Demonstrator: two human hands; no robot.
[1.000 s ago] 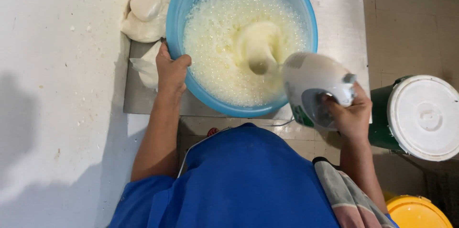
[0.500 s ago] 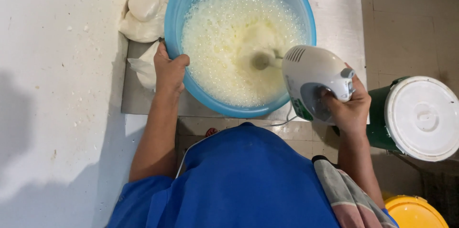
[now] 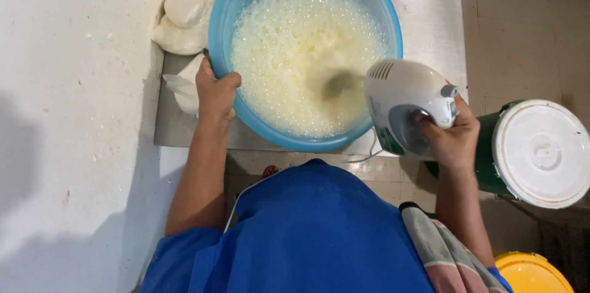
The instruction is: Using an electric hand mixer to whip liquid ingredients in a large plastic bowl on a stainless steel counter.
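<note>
Head view looks straight down on a round blue plastic bowl [image 3: 228,16] sitting on a steel counter [image 3: 430,10], filled with pale yellow, frothy batter [image 3: 276,53] covered in bubbles. A white electric hand mixer [image 3: 402,99] hangs over the bowl's right rim, its beater [image 3: 335,84] sunk in the batter and blurred. The right hand [image 3: 452,136] is wrapped around the mixer's handle, fingers clamped on it. The left hand [image 3: 216,93] grips the bowl's left rim, thumb inside the wall, fingers closed on the outside. Just left of the bowl, touching the white wall [image 3: 74,115], lie white plastic bags [image 3: 184,16] of something white. Near the right hand, beside the counter, stands a green bucket with a white lid [image 3: 541,152]; a yellow lidded tub [image 3: 531,271] shows at the lower right corner. The person's blue shirt [image 3: 319,231] fills the bottom centre.
</note>
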